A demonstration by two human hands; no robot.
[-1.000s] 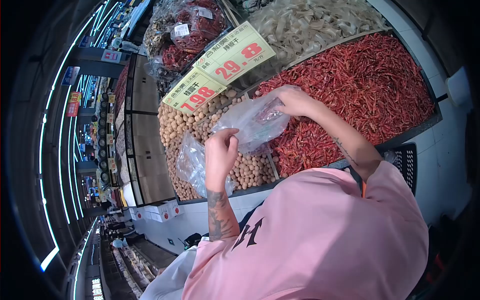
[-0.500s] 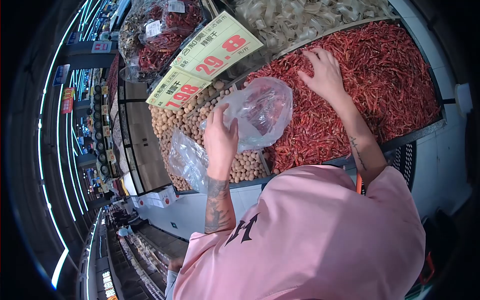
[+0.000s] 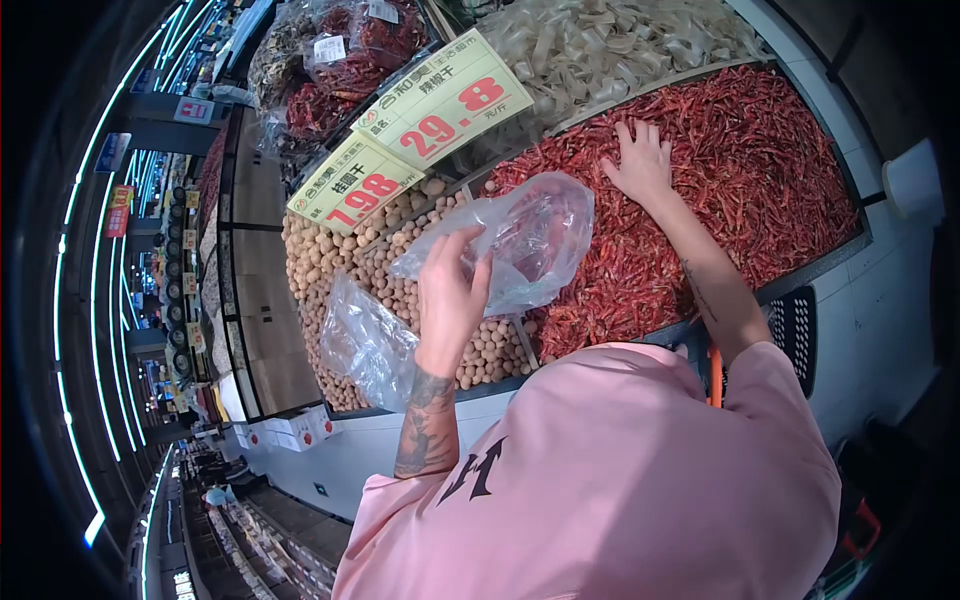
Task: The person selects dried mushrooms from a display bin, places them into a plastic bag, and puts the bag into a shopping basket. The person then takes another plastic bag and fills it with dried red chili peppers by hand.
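Note:
My left hand [image 3: 452, 295] has its fingers closed on the edge of a clear plastic bag [image 3: 560, 215], whose mouth gapes toward the chillies. Some red shows through the thin film. My right hand [image 3: 642, 168] rests with spread fingers on a wide heap of dried red chillies [image 3: 740, 190]; no chillies can be seen in its grip. A second clear plastic bag [image 3: 365, 340] lies beside my left wrist, over round tan dried longans [image 3: 490, 350]. Whether this bag is joined to my wrist or to the other bag, I cannot tell.
Two yellow price signs, one reading 29.8 [image 3: 445, 105] and one reading 7.98 [image 3: 355, 190], stand behind the longans. Pale translucent dried strips [image 3: 620, 45] fill the bin at the back. Bagged dried goods [image 3: 335, 65] sit at the upper left. A dark rim [image 3: 800, 270] edges the chilli bin.
The view has shifted slightly. My right hand's fingers have spread and settled flatter on the chillies. My left hand keeps the bag, with its opening now a little wider.

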